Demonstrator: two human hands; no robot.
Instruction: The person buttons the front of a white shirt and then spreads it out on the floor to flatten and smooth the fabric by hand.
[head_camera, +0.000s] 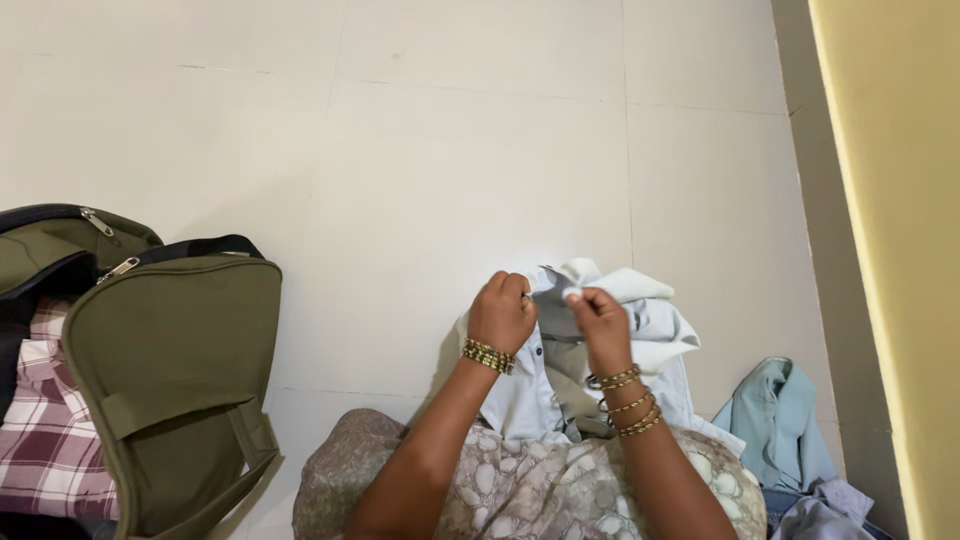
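My left hand (503, 312) and right hand (598, 325) are both pinched shut on the collar end of a pale grey-white shirt (640, 335) — it lies bunched on my patterned lap (520, 485), spilling onto the tiled floor (430, 180) just ahead. Beaded bangles (488, 356) ring both wrists. Well off to the left sits an open olive-green bag (175, 380) with a maroon checked cloth (45, 440) inside. Near right — a light blue garment (775, 420), crumpled by the yellow wall (895, 200).

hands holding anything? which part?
Both: left hand and right hand pinch the pale blue shirt at its collar end, near the top edge.
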